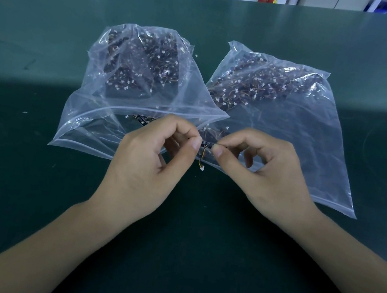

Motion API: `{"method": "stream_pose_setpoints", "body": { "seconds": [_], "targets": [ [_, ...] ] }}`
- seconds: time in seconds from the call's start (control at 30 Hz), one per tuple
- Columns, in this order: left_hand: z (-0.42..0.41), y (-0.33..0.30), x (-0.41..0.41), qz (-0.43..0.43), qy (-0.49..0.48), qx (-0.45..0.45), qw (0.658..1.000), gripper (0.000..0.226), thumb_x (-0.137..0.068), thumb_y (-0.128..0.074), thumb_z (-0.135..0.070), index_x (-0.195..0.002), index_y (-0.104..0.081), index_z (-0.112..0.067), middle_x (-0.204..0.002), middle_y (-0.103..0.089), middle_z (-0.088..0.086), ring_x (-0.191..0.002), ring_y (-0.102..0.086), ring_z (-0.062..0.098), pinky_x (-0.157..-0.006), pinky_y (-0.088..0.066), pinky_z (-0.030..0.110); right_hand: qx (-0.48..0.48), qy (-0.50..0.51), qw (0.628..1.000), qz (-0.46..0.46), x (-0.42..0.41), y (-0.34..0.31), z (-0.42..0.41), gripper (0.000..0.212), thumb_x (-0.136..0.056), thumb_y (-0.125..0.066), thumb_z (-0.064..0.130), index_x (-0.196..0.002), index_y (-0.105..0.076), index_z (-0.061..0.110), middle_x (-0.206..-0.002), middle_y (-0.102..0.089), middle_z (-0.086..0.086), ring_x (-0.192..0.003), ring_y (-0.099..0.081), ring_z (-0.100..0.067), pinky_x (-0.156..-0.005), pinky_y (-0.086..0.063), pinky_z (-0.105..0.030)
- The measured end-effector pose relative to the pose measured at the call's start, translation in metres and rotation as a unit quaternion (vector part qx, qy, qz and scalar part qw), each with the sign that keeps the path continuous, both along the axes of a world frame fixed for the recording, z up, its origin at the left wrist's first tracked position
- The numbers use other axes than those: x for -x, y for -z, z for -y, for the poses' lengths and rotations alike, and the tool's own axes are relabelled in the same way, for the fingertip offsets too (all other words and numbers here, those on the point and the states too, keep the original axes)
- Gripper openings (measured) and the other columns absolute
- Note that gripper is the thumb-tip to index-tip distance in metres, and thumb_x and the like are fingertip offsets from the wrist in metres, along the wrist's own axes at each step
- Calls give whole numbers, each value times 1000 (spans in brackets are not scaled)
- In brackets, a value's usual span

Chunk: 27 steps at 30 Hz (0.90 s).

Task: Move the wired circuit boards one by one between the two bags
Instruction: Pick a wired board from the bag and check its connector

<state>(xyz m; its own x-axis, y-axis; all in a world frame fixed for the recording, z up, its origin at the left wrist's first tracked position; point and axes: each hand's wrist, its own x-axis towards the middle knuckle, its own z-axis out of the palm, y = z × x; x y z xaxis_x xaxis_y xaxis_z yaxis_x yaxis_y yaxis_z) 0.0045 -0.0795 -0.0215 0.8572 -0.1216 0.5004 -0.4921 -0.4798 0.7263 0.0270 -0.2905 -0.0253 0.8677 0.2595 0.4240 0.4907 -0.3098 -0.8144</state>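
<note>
Between two clear bags (143,103), left hand (150,157) and right hand (266,173) each pinching one small wired board (206,145), other fingers curled

Two glossy, crinkled clear-plastic bags (304,128) lie on a matt green tabletop (51,47).

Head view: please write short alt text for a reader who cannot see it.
Two bare hands, left hand and right hand, pinch one small wired circuit board between them, its wire hanging down. Behind them, two clear plastic bags, the left bag and the right bag, lie on a green table, each holding many such boards.
</note>
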Motion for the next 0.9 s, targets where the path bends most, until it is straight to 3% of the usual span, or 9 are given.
{"method": "stream_pose_setpoints", "body": {
  "seconds": [0.1, 0.23, 0.33, 0.47, 0.57, 0.77, 0.9],
  "targets": [
    [-1, 1, -2, 4, 1, -7, 1000, 8, -105, -65, -24, -97, -65, -29, -89, -68, -13, -81, -66, 14, -57, -45, 19, 0, 0, 1000, -10, 0, 0, 0, 8, -96, -77, 19, -88, -78, 17, -81, -72, 4, -75, -63, -17, -65, -47, -33],
    [-2, 3, -2, 5, 3, -11, 1000, 8, -104, -64, -27, -97, -64, -31, -87, -66, -11, -77, -64, 13, -57, -42, 15, 5, -5, 1000, -7, 1, 0, 0, 8, -96, -77, 17, -88, -77, 17, -80, -72, 6, -74, -63, -17, -65, -46, -30],
    [-2, 3, -3, 9, -1, -10, 1000, 8, -104, -66, -26, -98, -65, -31, -88, -68, -14, -81, -66, 12, -60, -43, 13, -1, 5, 1000, -12, 0, 0, 1, 9, -95, -78, 17, -87, -78, 17, -79, -72, 4, -73, -63, -17, -65, -47, -36],
    [-1, 4, -3, 15, -3, -25, 1000, 10, -105, -64, -25, -98, -63, -32, -87, -65, -16, -69, -60, 1, -56, -39, 11, -3, 1, 1000, -19, 0, 1, 0, 8, -96, -77, 18, -88, -78, 17, -79, -72, 2, -74, -63, -18, -65, -47, -41],
    [-2, 4, -3, 16, -3, -21, 1000, 9, -105, -64, -25, -99, -64, -31, -88, -66, -16, -74, -62, 5, -58, -41, 13, -3, 6, 1000, -17, 0, 1, 1, 9, -95, -78, 18, -87, -78, 18, -78, -72, 3, -72, -63, -18, -66, -47, -43],
    [-1, 4, -3, 19, -6, -35, 999, 9, -105, -64, -26, -99, -64, -33, -88, -65, -15, -71, -61, 4, -56, -40, 13, 0, 2, 1000, -18, 0, 1, 1, 8, -95, -78, 17, -87, -78, 17, -78, -72, 3, -73, -63, -18, -64, -47, -35],
    [-2, 4, -3, 16, -5, -24, 1000, 9, -103, -65, -25, -98, -65, -32, -88, -68, -12, -81, -67, 15, -56, -44, 19, 2, 3, 1000, -15, 0, 2, 1, 8, -95, -78, 17, -87, -78, 17, -79, -72, 3, -73, -63, -18, -64, -46, -34]
  ]
}}
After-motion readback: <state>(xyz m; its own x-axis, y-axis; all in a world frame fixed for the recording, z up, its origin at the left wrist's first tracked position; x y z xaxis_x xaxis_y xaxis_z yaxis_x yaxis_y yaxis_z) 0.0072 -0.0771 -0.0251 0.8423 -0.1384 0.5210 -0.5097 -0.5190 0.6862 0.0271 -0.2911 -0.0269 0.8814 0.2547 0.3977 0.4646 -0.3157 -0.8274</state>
